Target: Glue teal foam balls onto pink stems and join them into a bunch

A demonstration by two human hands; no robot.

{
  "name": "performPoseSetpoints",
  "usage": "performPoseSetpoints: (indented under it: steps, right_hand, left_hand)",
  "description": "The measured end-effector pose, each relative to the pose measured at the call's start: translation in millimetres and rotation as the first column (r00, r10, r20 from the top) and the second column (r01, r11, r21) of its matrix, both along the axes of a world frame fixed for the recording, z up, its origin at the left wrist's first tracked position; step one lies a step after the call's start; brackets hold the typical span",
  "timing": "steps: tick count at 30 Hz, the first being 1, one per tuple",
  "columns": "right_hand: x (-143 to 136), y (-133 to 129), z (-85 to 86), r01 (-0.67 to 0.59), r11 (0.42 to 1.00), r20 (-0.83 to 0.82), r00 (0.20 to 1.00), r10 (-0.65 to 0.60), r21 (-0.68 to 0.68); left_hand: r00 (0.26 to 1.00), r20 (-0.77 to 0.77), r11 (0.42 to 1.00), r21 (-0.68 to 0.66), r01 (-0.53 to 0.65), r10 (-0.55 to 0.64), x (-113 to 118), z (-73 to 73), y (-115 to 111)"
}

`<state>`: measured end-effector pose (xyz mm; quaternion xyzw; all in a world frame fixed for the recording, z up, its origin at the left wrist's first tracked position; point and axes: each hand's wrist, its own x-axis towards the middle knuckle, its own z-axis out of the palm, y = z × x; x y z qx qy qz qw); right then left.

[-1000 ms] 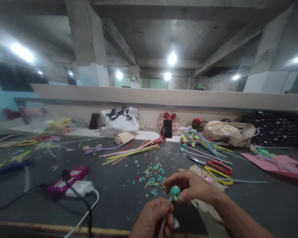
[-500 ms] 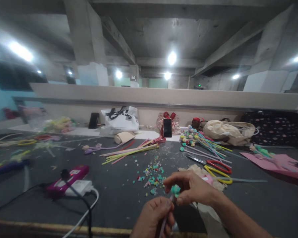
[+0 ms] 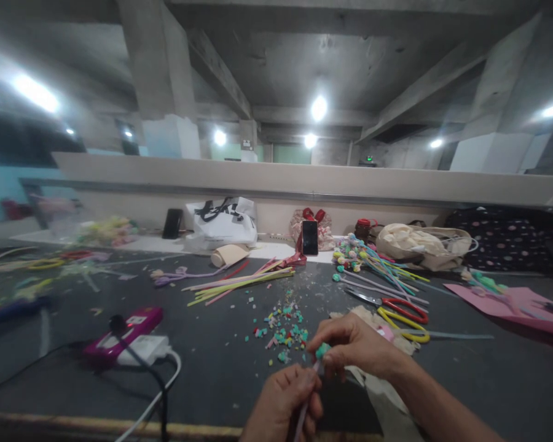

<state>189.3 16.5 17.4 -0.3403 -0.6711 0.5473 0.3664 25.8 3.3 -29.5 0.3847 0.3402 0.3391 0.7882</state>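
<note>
My left hand (image 3: 286, 400) is closed round a thin pale purple stem (image 3: 303, 412) near the front edge of the table. At the stem's top sits a small, lumpy, teal-green flower head (image 3: 322, 350). My right hand (image 3: 357, 347) pinches this head between thumb and index finger, just above the left hand. Beyond the hands lie many small coloured scraps (image 3: 288, 328), mostly teal, with some yellow, red and pink. Right of them, behind my right hand, is a crumpled beige cloth (image 3: 368, 319), partly covered by the hand.
Scissors (image 3: 391, 307) with red and yellow handles lie right of the cloth. Farther back are finished flower stems (image 3: 350, 255), loose strips (image 3: 244, 283) and a standing phone (image 3: 309, 238). A purple power strip (image 3: 124, 337) with cables lies left. Pink paper (image 3: 520, 304) is at right.
The fingers of my right hand have closed in on the green flower head, which sat more openly between them before. My left hand keeps its hold on the stem.
</note>
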Motion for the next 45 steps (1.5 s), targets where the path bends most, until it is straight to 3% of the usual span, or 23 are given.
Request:
performPoseSetpoints:
  steps: [4,9,14,18,25,34,45]
  right_hand:
    - [-1,1,0.7,0.004,1.0,0.007,1.0,-0.004,-0.011]
    - [-2,1,4.5,-0.015,0.998,-0.054,0.998,0.011,-0.065]
    - [-1,2,-3.4,0.192,0.979,-0.121,0.973,-0.198,-0.061]
    - [-4,0,-10.7,0.248,0.963,-0.072,0.964,-0.256,-0.105]
    - [-13,-1,-7.2,0.148,0.985,-0.074,0.985,-0.154,-0.085]
    - [-19,2,-13.2,0.161,0.985,-0.06,0.985,-0.165,-0.063]
    - [-17,1,-14.7,0.119,0.993,-0.1,0.988,-0.118,0.001]
  left_hand:
    - [0.996,-0.072,0.996,0.075,-0.049,0.054,2,-1.9,1]
    - [0.995,0.034,0.995,0.025,-0.096,0.095,3,-7.6,4]
    - [0.995,-0.048,0.996,0.017,-0.087,0.088,-5,-1.3,3]
    - [0.991,0.025,0.992,-0.012,-0.128,0.128,-8,3.3,-1]
    - [0.991,0.037,0.992,0.009,-0.13,0.129,-4,-0.7,-1]
    - [0.996,-0.019,0.993,0.075,-0.089,0.091,-3,0.3,1]
    - [0.996,0.014,0.996,0.034,-0.088,0.087,-3,-2.8,1]
